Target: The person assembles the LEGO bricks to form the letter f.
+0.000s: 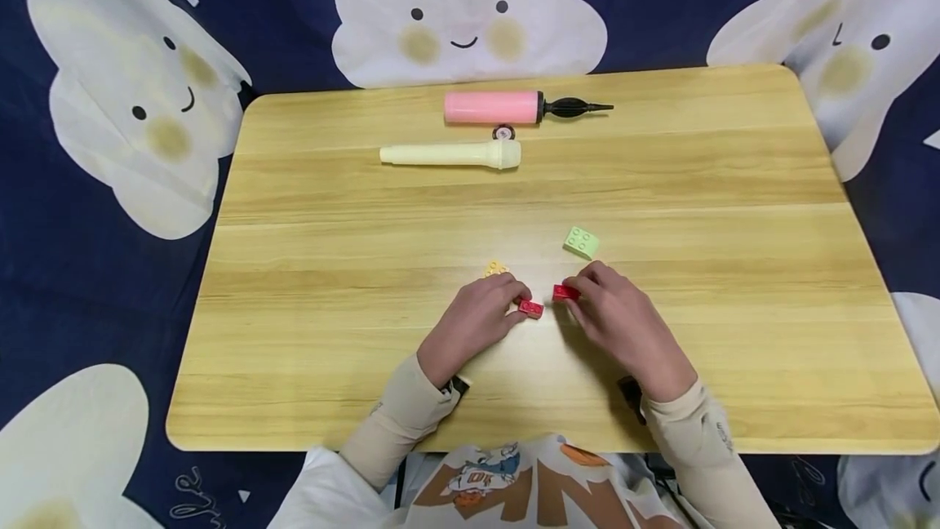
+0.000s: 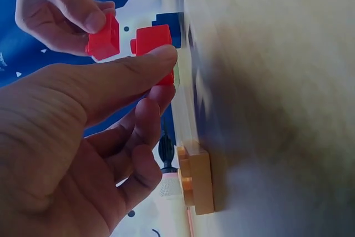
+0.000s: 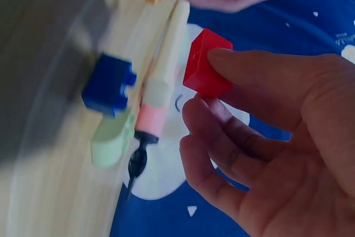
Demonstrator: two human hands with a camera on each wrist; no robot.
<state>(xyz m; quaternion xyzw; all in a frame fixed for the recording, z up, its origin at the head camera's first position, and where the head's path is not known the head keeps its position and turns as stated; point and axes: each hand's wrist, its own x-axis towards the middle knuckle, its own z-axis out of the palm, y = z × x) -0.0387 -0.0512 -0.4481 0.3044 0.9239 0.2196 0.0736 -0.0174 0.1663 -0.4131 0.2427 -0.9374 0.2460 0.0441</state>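
Observation:
My left hand (image 1: 476, 315) pinches a small red toy brick (image 1: 531, 309) between thumb and fingertips, its studs showing in the head view. A second red brick (image 1: 565, 292) is pinched the same way by my right hand (image 1: 622, 318). The two bricks face each other with a small gap, just above the table. In the right wrist view a blue brick (image 3: 105, 84) stands on the table; from the head camera it is hidden. A light green brick (image 1: 581, 242) lies beyond the right hand. Beyond the left hand, partly covered by it, is a yellow-orange brick (image 1: 496, 268).
Farther back on the wooden table (image 1: 308, 308) lie a cream toy microphone (image 1: 448, 155) and a pink hand pump (image 1: 492, 108) with a black nozzle. A small round dark-rimmed disc (image 1: 503, 132) sits between them. Dark blue cloth with clouds surrounds the table.

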